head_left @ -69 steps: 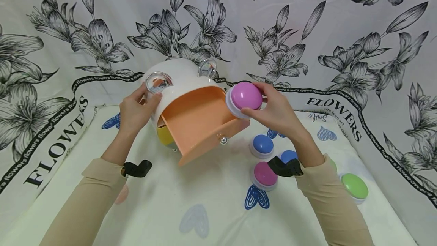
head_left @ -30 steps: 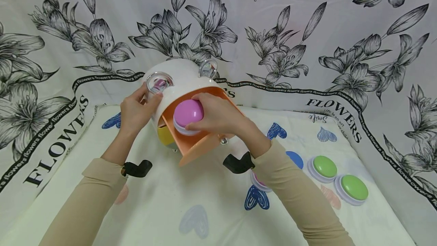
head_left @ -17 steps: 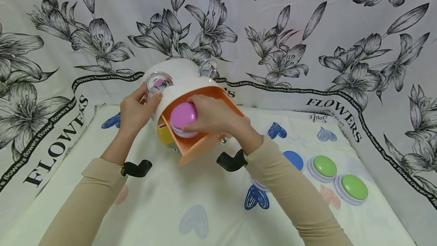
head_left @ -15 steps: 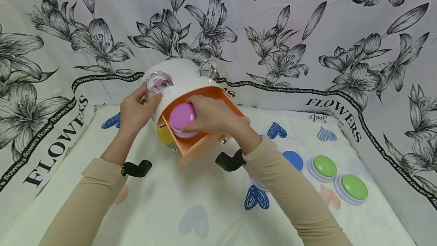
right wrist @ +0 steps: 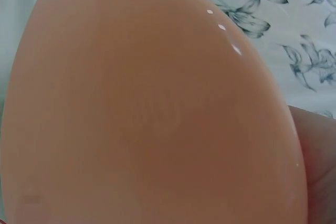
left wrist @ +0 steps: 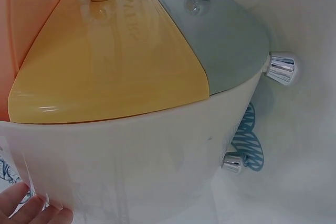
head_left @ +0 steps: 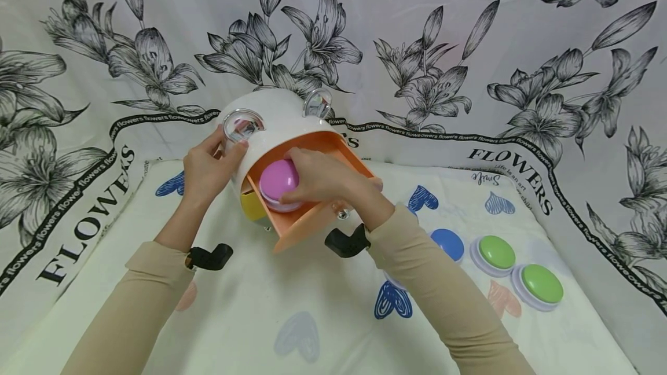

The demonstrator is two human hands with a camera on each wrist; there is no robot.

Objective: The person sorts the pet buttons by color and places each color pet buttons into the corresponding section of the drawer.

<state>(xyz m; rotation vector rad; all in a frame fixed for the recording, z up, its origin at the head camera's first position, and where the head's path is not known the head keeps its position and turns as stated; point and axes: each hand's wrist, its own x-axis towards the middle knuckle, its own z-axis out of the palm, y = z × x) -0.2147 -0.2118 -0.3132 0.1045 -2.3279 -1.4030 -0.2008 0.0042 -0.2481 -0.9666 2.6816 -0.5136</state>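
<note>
A white rounded drawer box (head_left: 278,110) stands tilted at the back, its orange drawer (head_left: 304,229) pulled out. My left hand (head_left: 211,168) grips the box's left side, thumb below a clear round fitting (head_left: 243,125). Inside the drawer, my right hand (head_left: 329,177) holds a pink push button (head_left: 279,178) with a white base, near the left wall. The left wrist view shows fingertips (left wrist: 32,209) on the white side, plus a yellow drawer (left wrist: 110,61) and a grey-green drawer (left wrist: 223,40), both closed. The orange drawer front (right wrist: 152,108) fills the right wrist view and hides the button there.
Two green push buttons (head_left: 542,283) lie on the heart-print cloth (head_left: 234,317) at the right, beside a blue push button (head_left: 450,244). Another white-based button is mostly hidden under the right sleeve (head_left: 432,282). A flower-print curtain (head_left: 417,62) hangs behind the box.
My right hand has carried the pink push button leftward from beside the drawer into it, then barely moved over the last half second. The left hand has stayed on the box.
</note>
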